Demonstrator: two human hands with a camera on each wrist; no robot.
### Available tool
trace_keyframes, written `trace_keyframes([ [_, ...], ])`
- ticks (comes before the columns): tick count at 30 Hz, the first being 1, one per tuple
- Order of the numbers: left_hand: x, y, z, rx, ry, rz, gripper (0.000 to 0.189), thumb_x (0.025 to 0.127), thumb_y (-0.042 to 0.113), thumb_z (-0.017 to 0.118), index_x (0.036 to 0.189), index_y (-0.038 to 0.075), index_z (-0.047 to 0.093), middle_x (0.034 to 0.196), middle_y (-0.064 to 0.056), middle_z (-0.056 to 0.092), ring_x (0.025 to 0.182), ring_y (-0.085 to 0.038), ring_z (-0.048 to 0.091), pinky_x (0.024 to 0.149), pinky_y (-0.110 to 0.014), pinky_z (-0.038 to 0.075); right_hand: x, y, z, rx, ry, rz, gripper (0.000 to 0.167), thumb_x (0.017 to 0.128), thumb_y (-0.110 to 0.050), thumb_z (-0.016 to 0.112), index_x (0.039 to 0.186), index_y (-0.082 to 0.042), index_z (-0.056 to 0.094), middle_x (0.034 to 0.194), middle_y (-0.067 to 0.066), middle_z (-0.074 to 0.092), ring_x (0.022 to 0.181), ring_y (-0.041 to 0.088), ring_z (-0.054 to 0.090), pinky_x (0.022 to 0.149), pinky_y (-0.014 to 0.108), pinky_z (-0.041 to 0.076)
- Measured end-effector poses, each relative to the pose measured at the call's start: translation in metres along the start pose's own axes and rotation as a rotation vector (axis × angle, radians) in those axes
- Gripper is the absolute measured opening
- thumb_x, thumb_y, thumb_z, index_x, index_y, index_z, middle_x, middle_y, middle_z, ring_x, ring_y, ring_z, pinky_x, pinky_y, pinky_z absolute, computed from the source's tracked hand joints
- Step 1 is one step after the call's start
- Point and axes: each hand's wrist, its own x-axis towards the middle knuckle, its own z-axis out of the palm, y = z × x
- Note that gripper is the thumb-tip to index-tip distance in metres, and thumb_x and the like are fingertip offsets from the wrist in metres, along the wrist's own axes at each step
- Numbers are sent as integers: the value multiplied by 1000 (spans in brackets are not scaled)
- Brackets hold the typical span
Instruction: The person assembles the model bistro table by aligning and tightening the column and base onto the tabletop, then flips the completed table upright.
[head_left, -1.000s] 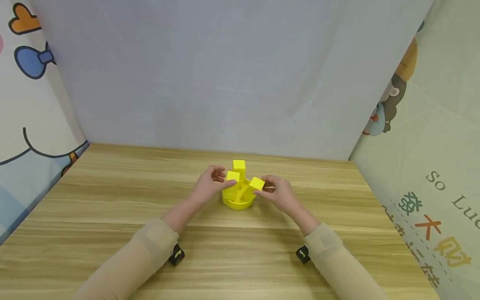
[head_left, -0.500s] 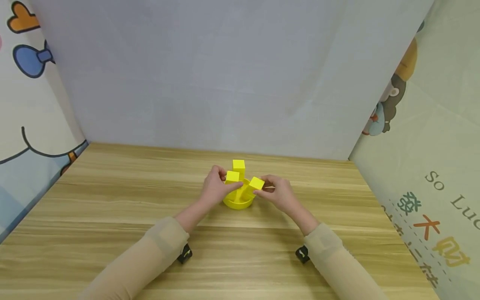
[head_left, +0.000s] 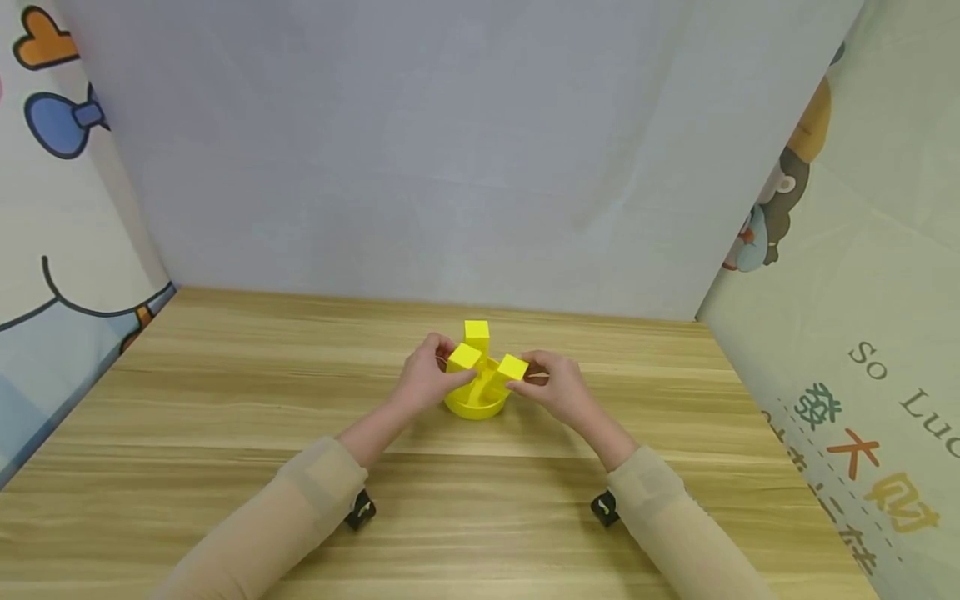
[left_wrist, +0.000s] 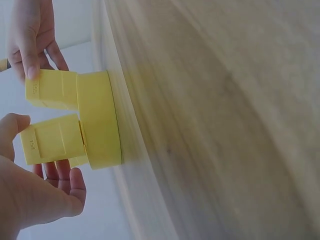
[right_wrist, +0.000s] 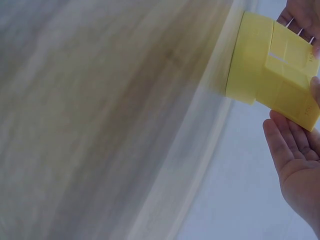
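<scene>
A round yellow base sits on the table with three yellow square-topped blocks rising from it. My left hand grips the left block between thumb and fingers; its top is turned at an angle. On the other side, my right hand pinches the right block, which tilts outward. The back block stands upright, untouched. In the left wrist view, small raised marks show on the left block, whose lower end meets the base. The right wrist view shows my right fingers along the right block.
The wood-grain table reaches back to a grey-white cloth wall. Printed cloth panels hang at the left and right. A small black device sits under the left cuff, another black device under the right.
My left hand first moved right and closed its fingers on the left block, then shifted slightly back left. The left block has turned at an angle. My right hand has stayed in place.
</scene>
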Motion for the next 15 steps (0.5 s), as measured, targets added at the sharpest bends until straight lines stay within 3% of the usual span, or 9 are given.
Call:
trace_keyframes([
  [10, 3, -6, -8, 16, -88, 65, 47, 78, 22, 76, 116, 5, 54, 110, -10, 57, 98, -24, 54, 83, -33, 50, 0, 2, 1, -9, 1, 5, 44, 81, -17, 74, 118, 3, 60, 110, 16, 64, 98, 27, 65, 79, 27, 55],
  [15, 5, -9, -13, 43, -144, 141, 44, 80, 20, 75, 118, 6, 57, 112, -9, 61, 100, -24, 57, 84, -35, 51, 1, 3, 1, -10, 5, -4, 43, 81, -17, 74, 117, 3, 61, 110, 17, 64, 97, 27, 65, 79, 27, 55],
])
